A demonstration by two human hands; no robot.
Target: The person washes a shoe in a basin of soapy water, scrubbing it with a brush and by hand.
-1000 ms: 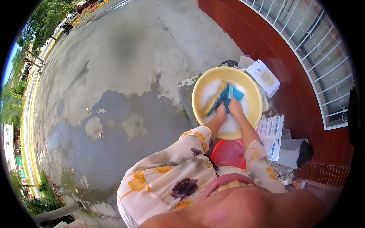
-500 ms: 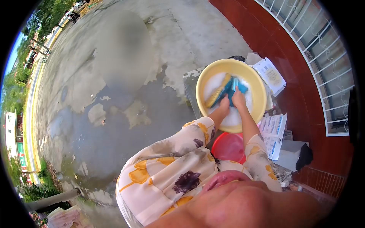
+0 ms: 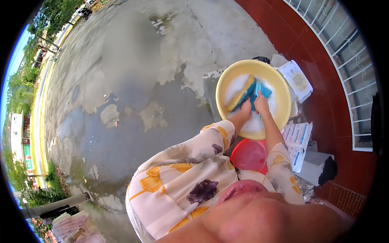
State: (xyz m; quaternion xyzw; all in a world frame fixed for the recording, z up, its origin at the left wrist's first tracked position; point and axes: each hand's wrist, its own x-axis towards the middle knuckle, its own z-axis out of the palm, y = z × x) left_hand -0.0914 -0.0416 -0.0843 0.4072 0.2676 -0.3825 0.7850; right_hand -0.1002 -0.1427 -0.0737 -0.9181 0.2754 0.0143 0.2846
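A large yellow basin [image 3: 286,105] holds white suds. Inside it, a ridged yellow board [image 3: 240,95] that looks like a washboard leans at a slant, with a wet blue cloth [image 3: 266,91] bunched against it. My left hand [image 3: 245,110] is closed at the lower edge of the cloth, close to the board. Beside it, my right hand [image 3: 261,104] is wrapped round a slim light-blue brush [image 3: 258,86], which lies over the cloth. Its bristles cannot be made out. Both hands are low in the basin, nearly touching each other.
A red basin [image 3: 248,156] stands below the yellow one, near my lap. White packaging [image 3: 296,81] and a printed bag [image 3: 298,139] lie on the right, by a grey box [image 3: 311,165]. Beyond is a red wall [image 3: 320,95] with a barred window. Wet concrete [image 3: 133,117] stretches left.
The view has shifted, so the basins sit slightly further right in the picture. Both hands stay at the blue cloth, the right one a little lower along it.
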